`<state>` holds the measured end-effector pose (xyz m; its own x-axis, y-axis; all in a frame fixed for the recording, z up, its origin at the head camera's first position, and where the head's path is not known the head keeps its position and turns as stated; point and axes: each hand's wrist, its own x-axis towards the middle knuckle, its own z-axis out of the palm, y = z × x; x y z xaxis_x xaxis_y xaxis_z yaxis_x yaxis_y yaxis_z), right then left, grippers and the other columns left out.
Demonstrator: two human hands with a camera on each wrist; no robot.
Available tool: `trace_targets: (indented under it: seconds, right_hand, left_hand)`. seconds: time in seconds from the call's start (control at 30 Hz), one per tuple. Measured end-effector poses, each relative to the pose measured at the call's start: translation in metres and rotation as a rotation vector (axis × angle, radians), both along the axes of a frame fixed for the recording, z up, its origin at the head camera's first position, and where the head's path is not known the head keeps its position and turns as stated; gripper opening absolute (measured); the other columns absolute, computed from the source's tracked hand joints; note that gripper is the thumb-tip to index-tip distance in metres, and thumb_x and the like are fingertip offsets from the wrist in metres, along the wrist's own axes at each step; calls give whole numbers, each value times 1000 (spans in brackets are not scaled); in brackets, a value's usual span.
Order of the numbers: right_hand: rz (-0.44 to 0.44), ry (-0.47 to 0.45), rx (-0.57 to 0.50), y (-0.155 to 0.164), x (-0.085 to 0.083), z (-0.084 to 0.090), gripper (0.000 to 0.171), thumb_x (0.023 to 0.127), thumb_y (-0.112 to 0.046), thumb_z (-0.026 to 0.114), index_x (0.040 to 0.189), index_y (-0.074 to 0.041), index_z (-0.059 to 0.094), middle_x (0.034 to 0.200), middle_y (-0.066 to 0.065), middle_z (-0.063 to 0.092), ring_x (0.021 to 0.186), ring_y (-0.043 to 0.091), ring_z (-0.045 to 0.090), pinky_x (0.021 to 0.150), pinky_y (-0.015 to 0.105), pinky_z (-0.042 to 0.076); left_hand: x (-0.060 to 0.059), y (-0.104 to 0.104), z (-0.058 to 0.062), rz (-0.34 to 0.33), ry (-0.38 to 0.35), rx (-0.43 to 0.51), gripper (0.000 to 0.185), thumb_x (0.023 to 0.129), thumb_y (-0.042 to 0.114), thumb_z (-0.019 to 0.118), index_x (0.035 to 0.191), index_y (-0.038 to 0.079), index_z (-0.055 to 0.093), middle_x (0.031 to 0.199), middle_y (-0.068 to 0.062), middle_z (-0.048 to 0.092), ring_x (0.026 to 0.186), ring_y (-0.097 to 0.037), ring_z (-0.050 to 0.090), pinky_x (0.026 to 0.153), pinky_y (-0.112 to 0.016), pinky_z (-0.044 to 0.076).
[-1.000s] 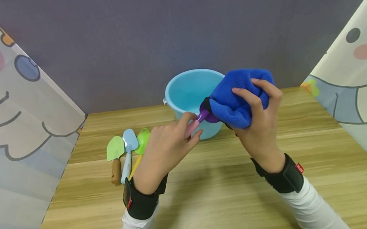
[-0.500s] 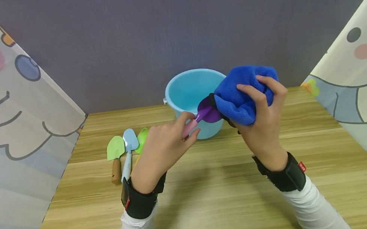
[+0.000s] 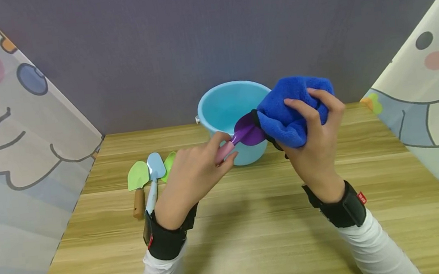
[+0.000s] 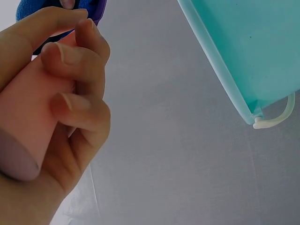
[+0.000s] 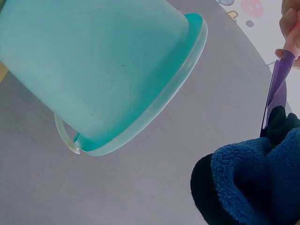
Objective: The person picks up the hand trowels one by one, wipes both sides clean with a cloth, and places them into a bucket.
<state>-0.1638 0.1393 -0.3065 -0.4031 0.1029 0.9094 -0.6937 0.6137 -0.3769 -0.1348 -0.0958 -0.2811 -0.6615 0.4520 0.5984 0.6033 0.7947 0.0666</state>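
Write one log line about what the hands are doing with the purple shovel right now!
left hand: grips shovel handle | right hand: holds blue cloth against blade | bucket: behind, on table

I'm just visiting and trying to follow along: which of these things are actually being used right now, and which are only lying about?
In use:
- purple trowel, pink handle gripped by the left hand
- blue cloth, held by the right hand against the trowel's blade

Lying about:
- green trowel, light-blue trowel and lime trowel, on the table
- turquoise bucket, behind the hands
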Motion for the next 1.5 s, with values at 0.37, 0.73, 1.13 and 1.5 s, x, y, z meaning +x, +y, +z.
trace_targets:
  seconds: [0.37, 0.73, 1.13, 1.5]
  right_hand:
    - [22, -15, 14, -1, 0, -1, 40, 93, -39, 73, 124, -18, 59, 140, 21, 37, 143, 36, 36, 111, 55, 41]
    - [48, -35, 31, 0, 0, 0, 41, 95, -44, 69, 125, -18, 59, 142, 21, 36, 144, 35, 34, 111, 55, 40]
    - [27, -67, 67, 5, 1, 0, 41, 95, -40, 69, 127, -17, 57, 143, 21, 36, 146, 36, 34, 112, 58, 40]
    - [15, -76, 61, 9, 0, 3, 48, 85, -12, 81, 127, -15, 59, 143, 22, 38, 145, 36, 36, 113, 57, 41]
  left_hand:
    - [1, -3, 1, 14, -34, 15, 26, 92, 27, 74, 110, 11, 64, 56, 6, 37, 47, -9, 34, 44, -24, 26]
    - [3, -5, 4, 27, -91, 30, 25, 94, 27, 72, 112, 12, 65, 56, 5, 40, 48, -9, 36, 45, -24, 26]
    - [3, -4, 6, 38, -142, 40, 22, 101, 31, 62, 113, 13, 66, 58, 7, 38, 49, -10, 35, 45, -25, 25]
    - [1, -6, 7, 56, -213, 46, 27, 102, 34, 60, 118, 13, 66, 58, 6, 40, 49, -11, 37, 47, -26, 28]
